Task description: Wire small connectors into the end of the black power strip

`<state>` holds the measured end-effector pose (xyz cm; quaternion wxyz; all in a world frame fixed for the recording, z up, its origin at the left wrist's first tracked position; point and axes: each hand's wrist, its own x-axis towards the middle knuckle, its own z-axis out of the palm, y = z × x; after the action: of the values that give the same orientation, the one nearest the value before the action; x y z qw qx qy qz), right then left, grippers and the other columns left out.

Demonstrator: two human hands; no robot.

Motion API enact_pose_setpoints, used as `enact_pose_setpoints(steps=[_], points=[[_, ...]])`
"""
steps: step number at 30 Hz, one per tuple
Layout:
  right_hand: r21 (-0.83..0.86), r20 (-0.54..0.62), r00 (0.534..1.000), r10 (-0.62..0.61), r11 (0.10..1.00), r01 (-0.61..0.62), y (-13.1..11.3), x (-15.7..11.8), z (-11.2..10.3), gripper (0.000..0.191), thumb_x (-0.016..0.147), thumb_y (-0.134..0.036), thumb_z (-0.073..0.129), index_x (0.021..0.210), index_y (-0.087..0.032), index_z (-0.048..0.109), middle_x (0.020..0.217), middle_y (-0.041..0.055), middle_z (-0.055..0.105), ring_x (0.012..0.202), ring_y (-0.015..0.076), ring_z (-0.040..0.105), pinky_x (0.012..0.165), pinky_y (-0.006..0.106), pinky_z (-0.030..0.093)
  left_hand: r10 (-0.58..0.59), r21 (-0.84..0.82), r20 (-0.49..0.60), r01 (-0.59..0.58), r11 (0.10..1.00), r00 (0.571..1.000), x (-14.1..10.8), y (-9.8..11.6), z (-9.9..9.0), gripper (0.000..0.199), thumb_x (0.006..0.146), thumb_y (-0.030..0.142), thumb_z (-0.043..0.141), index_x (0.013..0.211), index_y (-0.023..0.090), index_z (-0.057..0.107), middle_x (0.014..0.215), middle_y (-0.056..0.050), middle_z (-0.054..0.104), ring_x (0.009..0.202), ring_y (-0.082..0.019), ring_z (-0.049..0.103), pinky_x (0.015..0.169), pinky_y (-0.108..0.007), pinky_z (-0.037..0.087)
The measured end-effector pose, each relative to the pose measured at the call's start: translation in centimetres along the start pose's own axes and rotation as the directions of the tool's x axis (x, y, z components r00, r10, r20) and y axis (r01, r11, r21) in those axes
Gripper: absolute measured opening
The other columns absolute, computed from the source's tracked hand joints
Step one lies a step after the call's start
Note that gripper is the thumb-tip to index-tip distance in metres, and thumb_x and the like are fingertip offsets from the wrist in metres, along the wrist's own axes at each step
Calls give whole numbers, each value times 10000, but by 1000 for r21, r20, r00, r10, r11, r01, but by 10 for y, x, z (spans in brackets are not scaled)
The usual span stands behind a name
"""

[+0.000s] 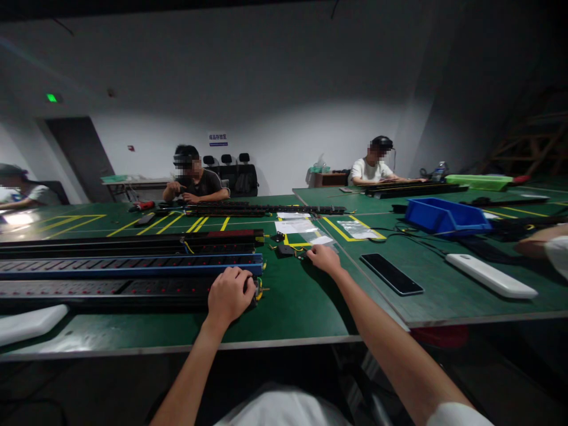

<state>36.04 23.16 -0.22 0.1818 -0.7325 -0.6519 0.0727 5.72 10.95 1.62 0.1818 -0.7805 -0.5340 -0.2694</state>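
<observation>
My left hand [231, 293] is closed over the right end of the nearest long black strip [168, 289], which has a row of small red marks. Yellow-green wires [262, 283] stick out of that end beside my fingers. My right hand [326, 258] reaches further forward, its fingers curled together just above the table. Right by its fingertips lies a small black part [285, 251] with thin wires. What the right fingers hold, if anything, is hidden. Behind the nearest strip lies a blue-edged strip [133, 266], with more dark strips beyond it.
The green table [306, 307] carries a phone [390, 273], a white power bank [490, 275] with a cable, a blue bin [448, 216] and papers [295, 226]. A white object [33, 323] lies at left. Co-workers sit across the table; another person's arm [544, 245] enters at right.
</observation>
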Motion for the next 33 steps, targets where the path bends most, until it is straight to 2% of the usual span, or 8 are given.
enact_pose_setpoints(steps=[33], points=[[-1,1,1000,-5,1000,5,0,-1,-2,323,901,-390,470,933,-223,745,943,87,735,912,232,674,752,274,457,-1,-9,-4,1,1000,1000,0,1,-2,254,923,287,466,960,225,709,911,-72,672,892,-237,593,774,-366,465]])
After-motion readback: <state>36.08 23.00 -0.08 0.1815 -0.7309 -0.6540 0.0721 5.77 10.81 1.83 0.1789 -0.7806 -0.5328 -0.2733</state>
